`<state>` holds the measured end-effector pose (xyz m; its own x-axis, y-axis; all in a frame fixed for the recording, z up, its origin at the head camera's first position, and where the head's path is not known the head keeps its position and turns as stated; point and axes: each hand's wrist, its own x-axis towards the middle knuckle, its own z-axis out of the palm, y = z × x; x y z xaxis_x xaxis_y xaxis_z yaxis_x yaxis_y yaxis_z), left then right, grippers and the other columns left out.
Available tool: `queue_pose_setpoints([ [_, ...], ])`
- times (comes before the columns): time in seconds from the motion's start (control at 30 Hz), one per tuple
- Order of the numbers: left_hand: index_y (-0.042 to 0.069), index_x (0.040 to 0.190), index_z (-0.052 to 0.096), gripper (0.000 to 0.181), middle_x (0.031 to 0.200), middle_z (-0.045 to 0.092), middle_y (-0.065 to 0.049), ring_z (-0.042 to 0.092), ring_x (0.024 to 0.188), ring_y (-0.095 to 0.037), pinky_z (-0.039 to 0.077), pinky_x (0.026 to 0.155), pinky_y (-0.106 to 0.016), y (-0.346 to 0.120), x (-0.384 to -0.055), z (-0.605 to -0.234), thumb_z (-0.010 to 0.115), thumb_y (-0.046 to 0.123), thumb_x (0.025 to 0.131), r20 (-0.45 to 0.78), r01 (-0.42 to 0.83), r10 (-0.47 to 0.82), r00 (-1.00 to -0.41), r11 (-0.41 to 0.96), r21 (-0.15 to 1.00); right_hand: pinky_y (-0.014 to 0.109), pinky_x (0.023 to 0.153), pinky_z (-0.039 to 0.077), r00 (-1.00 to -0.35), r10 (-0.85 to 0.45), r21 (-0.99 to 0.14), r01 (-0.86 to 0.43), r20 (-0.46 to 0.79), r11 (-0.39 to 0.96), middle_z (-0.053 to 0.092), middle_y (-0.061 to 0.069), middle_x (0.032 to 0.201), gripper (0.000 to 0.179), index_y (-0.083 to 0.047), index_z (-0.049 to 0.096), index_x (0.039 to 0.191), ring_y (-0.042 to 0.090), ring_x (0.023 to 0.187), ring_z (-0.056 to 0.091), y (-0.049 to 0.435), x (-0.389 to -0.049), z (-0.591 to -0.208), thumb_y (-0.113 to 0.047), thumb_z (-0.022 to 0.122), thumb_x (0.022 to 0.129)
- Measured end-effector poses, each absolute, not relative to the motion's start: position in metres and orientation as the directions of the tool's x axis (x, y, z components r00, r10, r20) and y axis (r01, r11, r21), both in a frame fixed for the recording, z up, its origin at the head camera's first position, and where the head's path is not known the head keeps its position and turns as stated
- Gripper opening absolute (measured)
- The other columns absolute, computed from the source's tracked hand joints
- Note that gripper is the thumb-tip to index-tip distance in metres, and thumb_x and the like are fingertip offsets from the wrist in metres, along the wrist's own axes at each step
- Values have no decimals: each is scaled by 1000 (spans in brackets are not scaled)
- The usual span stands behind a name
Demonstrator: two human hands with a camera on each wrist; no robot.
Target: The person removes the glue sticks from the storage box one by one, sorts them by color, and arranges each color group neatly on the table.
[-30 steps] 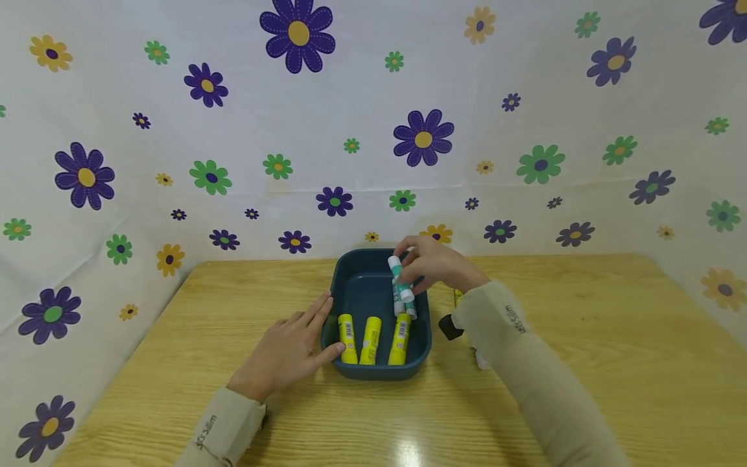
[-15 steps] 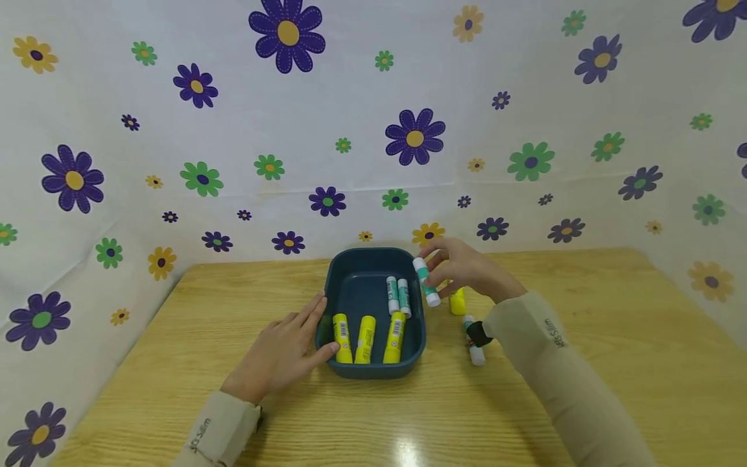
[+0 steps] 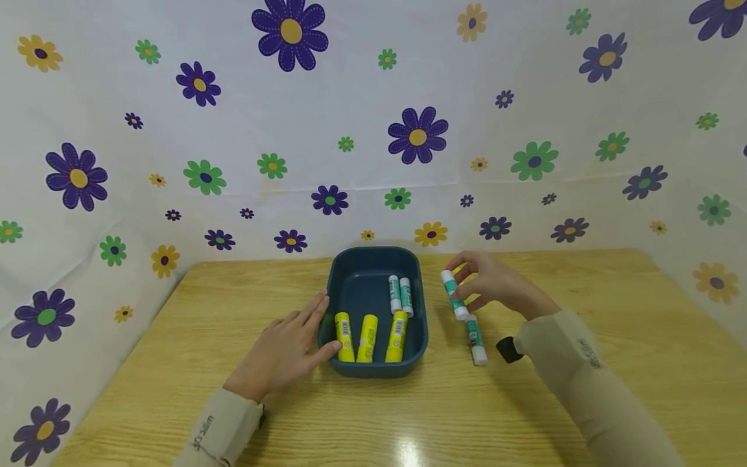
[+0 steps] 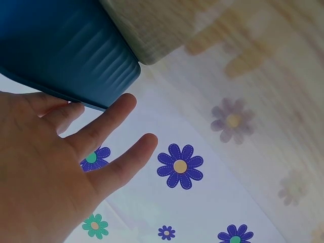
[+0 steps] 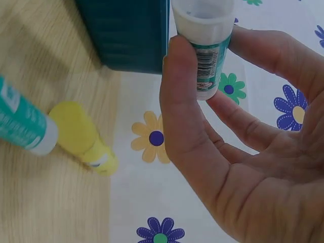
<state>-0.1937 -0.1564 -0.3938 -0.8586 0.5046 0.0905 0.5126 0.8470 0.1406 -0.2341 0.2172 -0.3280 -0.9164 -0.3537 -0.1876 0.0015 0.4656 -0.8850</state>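
My right hand (image 3: pixel 493 285) pinches a white and teal glue stick (image 3: pixel 454 295) between thumb and fingers, to the right of the dark blue bin (image 3: pixel 373 370). The barcode on that glue stick (image 5: pixel 206 63) faces the right wrist camera. My left hand (image 3: pixel 286 350) rests against the bin's left side with fingers extended, its thumb over the near left rim. Inside the bin, several glue sticks lie in two groups: yellow ones, such as this yellow glue stick (image 3: pixel 367 338), along the near end, and two smaller white and teal glue sticks (image 3: pixel 401 296) at the right wall.
Another white and teal glue stick (image 3: pixel 476 340) lies on the wooden table (image 3: pixel 373 421) just right of the bin. Behind it lies a yellow glue stick (image 5: pixel 81 134), mostly hidden by my right hand in the head view. A flowered cloth (image 3: pixel 350 97) hangs behind the table.
My right hand has carried the white and teal glue stick from over the bin out to the right and lower, above the table. The left hand stays at the bin's side.
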Motion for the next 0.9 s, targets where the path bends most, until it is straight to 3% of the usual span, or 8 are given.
queue_pose_setpoints([
  [0.33,3,160,28,87,166,23,-11,46,137,-43,42,104,-63,-156,-195,-393,44,64,100,97,510,501,-860,849,136,47,78,61,-922,-329,-869,13,-201,494,49,30,125,56,10,43,136,32,97,61,239,-223,-335,-1,70,88],
  [0.9,3,160,27,87,167,21,-10,47,136,-45,42,104,-65,-158,-193,-393,43,65,101,86,508,501,-861,849,145,47,75,61,-921,-305,-864,62,-243,500,52,25,116,55,12,44,133,29,90,61,260,-207,-356,2,69,85],
])
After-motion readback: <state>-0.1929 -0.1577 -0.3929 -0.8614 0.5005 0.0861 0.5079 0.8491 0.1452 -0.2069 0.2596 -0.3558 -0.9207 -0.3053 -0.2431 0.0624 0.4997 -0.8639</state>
